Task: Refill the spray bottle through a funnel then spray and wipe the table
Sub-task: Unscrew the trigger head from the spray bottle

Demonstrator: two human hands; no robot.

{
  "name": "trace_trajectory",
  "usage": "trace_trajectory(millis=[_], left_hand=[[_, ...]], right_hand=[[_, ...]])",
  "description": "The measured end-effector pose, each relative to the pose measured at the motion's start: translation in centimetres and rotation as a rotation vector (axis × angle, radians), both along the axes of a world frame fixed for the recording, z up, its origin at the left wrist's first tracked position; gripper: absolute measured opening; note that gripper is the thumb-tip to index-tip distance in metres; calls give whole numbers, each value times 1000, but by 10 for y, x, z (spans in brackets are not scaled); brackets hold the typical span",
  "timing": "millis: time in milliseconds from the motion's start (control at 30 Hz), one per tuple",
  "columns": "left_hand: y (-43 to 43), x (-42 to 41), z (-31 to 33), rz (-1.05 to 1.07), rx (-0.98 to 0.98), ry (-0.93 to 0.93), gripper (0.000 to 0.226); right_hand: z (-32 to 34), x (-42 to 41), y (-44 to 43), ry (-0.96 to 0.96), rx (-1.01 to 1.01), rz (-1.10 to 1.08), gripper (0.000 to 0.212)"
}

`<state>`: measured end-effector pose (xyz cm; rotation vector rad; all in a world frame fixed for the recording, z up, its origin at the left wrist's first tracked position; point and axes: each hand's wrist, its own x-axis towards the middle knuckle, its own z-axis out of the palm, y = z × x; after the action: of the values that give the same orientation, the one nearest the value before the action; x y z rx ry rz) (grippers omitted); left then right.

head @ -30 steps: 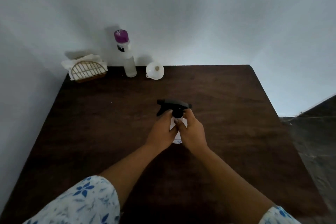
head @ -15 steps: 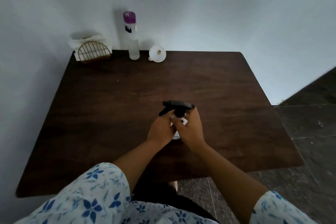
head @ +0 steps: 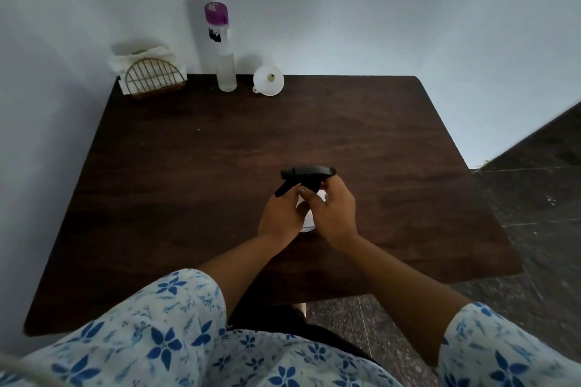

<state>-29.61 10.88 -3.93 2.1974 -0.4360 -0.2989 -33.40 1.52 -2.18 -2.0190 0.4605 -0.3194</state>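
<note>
Head view: the camera is pulling back from the table (head: 188, 166), while both hands are staying on the spray bottle (head: 307, 220) near its middle.
Change: the trigger head (head: 309, 171) is barely turning and is still sitting on the neck, so unscrewing is probably only beginning.
Left hand (head: 279, 214): fingers are curling round the white body.
Right hand (head: 334, 214): fingers are pinching the black collar.
Spray bottle contents: hands are hiding the level.
Refill bottle (head: 224, 53): standing capped at the far edge, seemingly holding clear liquid.
Funnel (head: 268, 80): resting near it, holding nothing visible.
</note>
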Motion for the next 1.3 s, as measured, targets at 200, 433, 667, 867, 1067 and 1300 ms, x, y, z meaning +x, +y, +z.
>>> trace_trajectory(millis=[200, 433, 667, 867, 1067, 1300], left_hand=[[1, 0, -4, 1, -20, 24, 28], [7, 7, -2, -71, 7, 31, 29], [8, 9, -8, -89, 18, 40, 26], [7, 9, -4, -70, 21, 93, 33], [10, 12, -5, -110, 15, 76, 29], [8, 12, -2, -96, 31, 103, 32]], right_hand=[[-1, 2, -8, 37, -3, 92, 21], [16, 8, -29, 241, 83, 379, 36], [12, 13, -12, 80, 80, 82, 44], [14, 8, -20, 70, 197, 190, 32], [13, 6, -20, 131, 326, 285, 79], [22, 11, -9, 47, 190, 106, 63]])
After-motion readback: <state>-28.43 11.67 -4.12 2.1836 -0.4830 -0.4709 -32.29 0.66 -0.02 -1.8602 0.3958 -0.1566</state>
